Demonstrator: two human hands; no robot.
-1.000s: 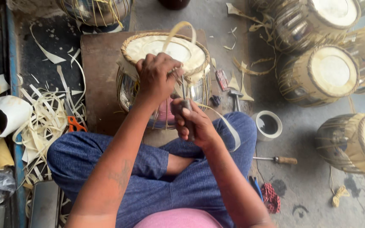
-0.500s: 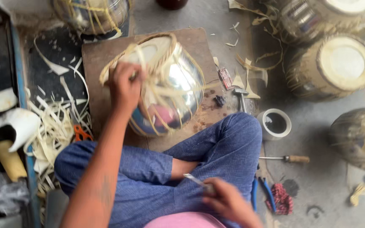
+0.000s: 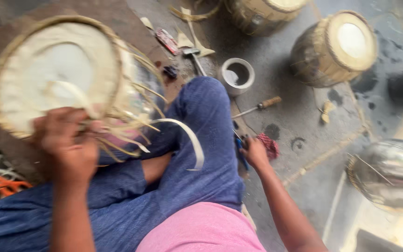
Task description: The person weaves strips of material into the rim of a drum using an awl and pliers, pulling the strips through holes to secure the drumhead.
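Observation:
I sit cross-legged in blue trousers. My left hand (image 3: 68,147) grips the near rim of a metal-bodied drum (image 3: 57,74) with a pale skin head and loose pale lacing strips hanging from it; the drum leans against my left leg. My right hand (image 3: 253,153) reaches down to the floor beside my right knee, fingers closed over a small blue-handled tool (image 3: 240,150), next to a red checked cloth (image 3: 270,144). What exactly that hand holds is blurred.
A roll of tape (image 3: 237,75), a wooden-handled awl (image 3: 260,106) and a hammer (image 3: 193,57) lie on the floor ahead. Finished drums stand at the back (image 3: 336,49) and top (image 3: 262,14). A shiny metal shell (image 3: 388,175) lies at right. An orange tool (image 3: 5,184) lies at left.
The view has swung right and closer. My right hand left the drum and went down to the floor by my knee. My left hand turned the drum, its skin head now facing me.

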